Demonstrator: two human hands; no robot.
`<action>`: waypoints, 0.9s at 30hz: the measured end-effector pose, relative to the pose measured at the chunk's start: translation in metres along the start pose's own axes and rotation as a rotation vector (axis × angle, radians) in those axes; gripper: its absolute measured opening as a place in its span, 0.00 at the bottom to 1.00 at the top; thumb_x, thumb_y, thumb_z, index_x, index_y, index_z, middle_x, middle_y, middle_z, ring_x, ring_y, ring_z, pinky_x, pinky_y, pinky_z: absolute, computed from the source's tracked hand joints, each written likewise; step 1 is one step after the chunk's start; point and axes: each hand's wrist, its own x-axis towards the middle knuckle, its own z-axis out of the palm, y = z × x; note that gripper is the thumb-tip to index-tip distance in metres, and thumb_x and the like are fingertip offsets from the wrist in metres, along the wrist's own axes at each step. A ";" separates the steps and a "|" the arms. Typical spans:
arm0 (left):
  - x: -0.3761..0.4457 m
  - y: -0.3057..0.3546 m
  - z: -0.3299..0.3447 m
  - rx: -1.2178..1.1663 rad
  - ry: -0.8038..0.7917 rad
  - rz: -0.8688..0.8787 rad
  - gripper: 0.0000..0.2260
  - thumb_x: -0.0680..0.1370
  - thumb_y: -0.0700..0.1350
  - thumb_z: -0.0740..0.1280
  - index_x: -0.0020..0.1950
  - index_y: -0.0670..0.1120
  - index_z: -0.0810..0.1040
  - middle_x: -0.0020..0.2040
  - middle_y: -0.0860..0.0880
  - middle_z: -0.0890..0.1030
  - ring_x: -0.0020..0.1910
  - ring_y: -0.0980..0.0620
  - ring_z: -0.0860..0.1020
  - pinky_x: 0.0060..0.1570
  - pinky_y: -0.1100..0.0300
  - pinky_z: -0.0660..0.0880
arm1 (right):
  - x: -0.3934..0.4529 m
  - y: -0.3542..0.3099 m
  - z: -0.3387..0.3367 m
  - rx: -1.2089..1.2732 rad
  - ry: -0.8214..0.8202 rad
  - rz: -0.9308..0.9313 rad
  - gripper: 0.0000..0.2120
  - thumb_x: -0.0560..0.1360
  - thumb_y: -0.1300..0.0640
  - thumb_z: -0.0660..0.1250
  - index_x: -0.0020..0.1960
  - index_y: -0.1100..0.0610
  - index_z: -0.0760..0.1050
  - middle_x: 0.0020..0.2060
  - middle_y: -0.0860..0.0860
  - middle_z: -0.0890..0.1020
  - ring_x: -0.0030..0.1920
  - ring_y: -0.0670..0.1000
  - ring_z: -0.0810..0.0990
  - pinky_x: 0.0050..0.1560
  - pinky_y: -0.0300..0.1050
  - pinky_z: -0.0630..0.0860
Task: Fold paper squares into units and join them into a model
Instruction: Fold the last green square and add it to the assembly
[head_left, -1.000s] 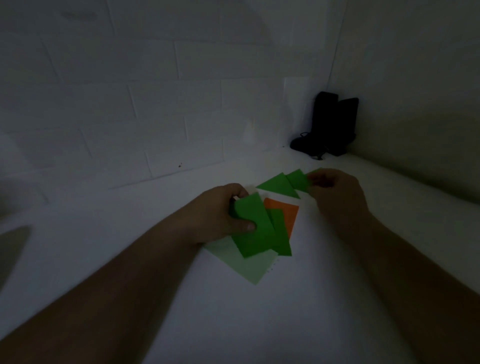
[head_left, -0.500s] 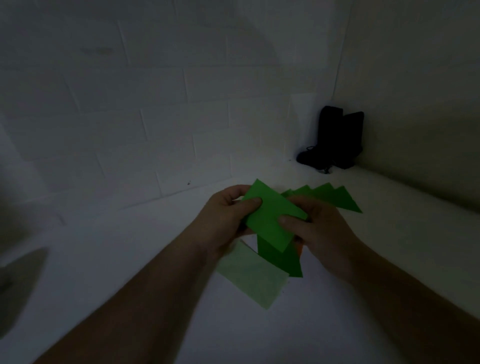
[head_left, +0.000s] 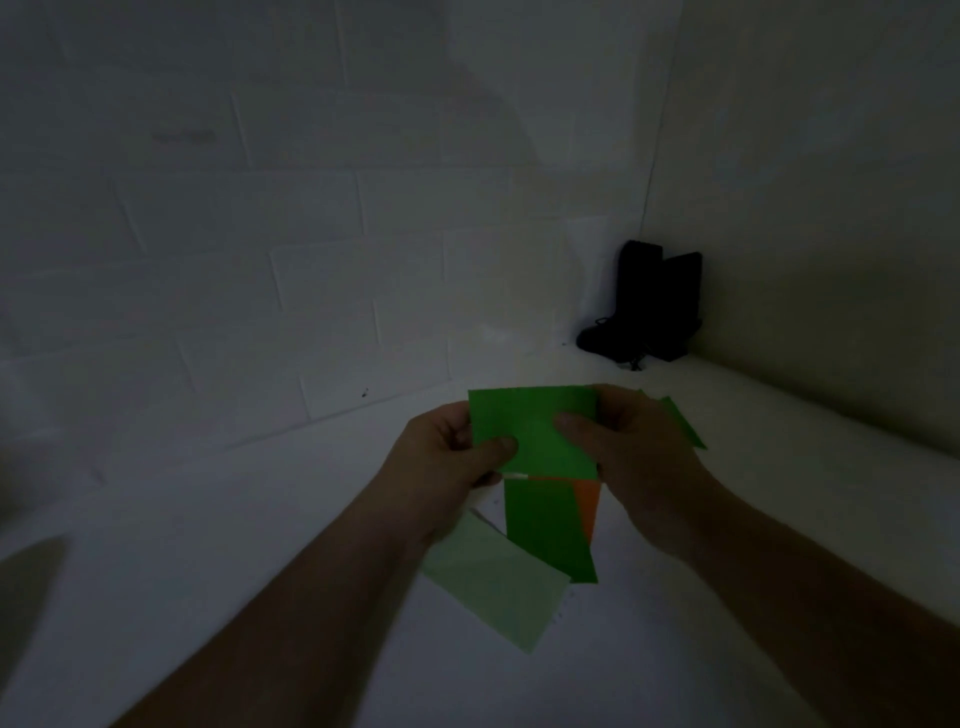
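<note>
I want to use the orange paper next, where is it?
In the head view the orange paper lies on the white table, mostly hidden under a dark green sheet, just below the green paper held in both hands.

Site: dim, bare utility-type room, exact use unclear | Evidence: painted white block wall (head_left: 311, 249) meeting plain side wall; white counter (head_left: 260, 519); dark device with cable (head_left: 649, 306) at counter's far right corner
</note>
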 end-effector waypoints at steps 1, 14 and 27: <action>0.000 0.001 0.000 0.019 0.017 -0.003 0.12 0.79 0.33 0.69 0.60 0.41 0.83 0.54 0.44 0.87 0.52 0.46 0.85 0.52 0.54 0.80 | 0.001 -0.004 0.001 0.017 -0.030 0.015 0.05 0.78 0.62 0.70 0.50 0.54 0.84 0.45 0.55 0.88 0.48 0.56 0.87 0.53 0.60 0.83; -0.008 0.021 0.009 -0.517 -0.023 -0.319 0.25 0.78 0.57 0.66 0.64 0.38 0.80 0.58 0.38 0.85 0.49 0.44 0.86 0.50 0.51 0.84 | 0.000 0.026 0.001 -0.861 0.039 -0.766 0.13 0.67 0.58 0.81 0.49 0.48 0.86 0.59 0.54 0.75 0.59 0.57 0.72 0.54 0.46 0.73; -0.008 0.004 0.004 -0.109 -0.037 -0.132 0.24 0.71 0.27 0.72 0.66 0.37 0.78 0.60 0.36 0.83 0.59 0.35 0.83 0.60 0.39 0.79 | -0.010 0.014 -0.010 -0.313 -0.152 -0.263 0.16 0.69 0.66 0.79 0.43 0.44 0.83 0.43 0.43 0.86 0.47 0.43 0.84 0.50 0.39 0.81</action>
